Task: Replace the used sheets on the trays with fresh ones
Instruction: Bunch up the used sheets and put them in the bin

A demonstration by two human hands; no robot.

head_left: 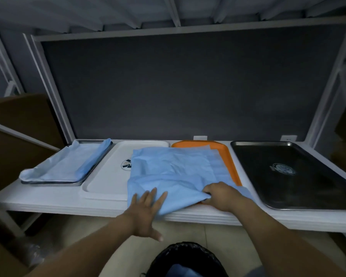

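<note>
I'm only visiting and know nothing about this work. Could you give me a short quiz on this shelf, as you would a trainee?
1. True or false: the black tray holds no sheet.
2. The right hand pinches: A a blue sheet, B a sponge, C a cup.
3. Fill in: the left hand lies flat on the sheet, which spans the white tray and the ____ tray.
Key: 1 true; 2 A; 3 orange tray.

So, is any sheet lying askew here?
Yes. The blue sheet on the orange tray lies crooked, spilling over the white tray and the shelf edge; left hand presses it, right hand grips a fold.
</note>
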